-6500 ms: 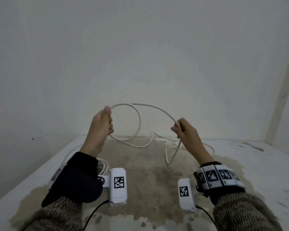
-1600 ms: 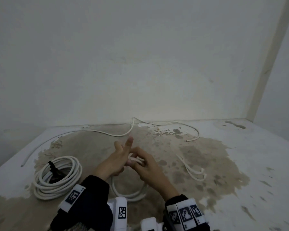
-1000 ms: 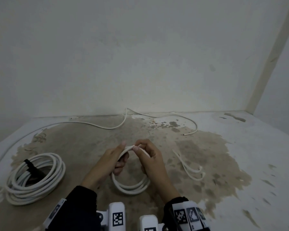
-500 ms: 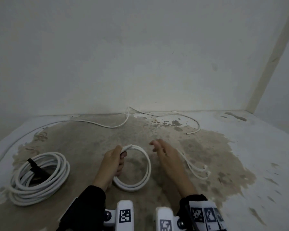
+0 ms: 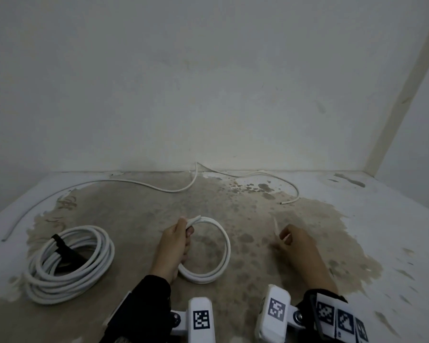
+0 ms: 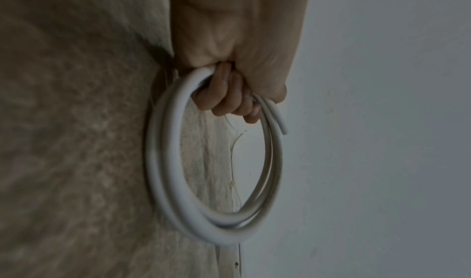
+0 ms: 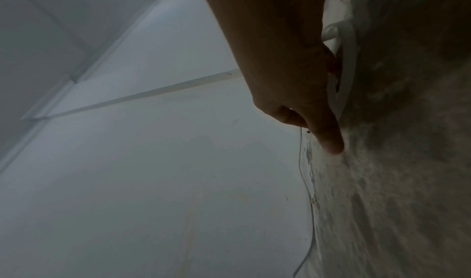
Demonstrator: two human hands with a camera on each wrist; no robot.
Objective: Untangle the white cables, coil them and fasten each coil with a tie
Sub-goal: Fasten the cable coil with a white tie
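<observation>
My left hand (image 5: 185,229) grips a small white cable coil (image 5: 223,256) at its top and holds it upright on the stained floor. In the left wrist view the fingers (image 6: 229,95) curl round the coil (image 6: 163,161), and a cut cable end pokes out past them. To the right of the coil, my right hand (image 5: 284,238) pinches a thin white tie (image 5: 275,225) low over the floor. The right wrist view shows the tie (image 7: 348,57) looped beside the hand, with one finger (image 7: 328,137) pointing down at the floor.
A larger white coil (image 5: 70,266), bound with a black tie (image 5: 60,246), lies on the floor at the left. A long loose white cable (image 5: 159,188) runs along the foot of the back wall (image 5: 208,82), and its cut end lies at the right.
My right hand let go of the small coil, moved right to the white ties on the floor and took hold of one. The left hand keeps its grip on the coil.
</observation>
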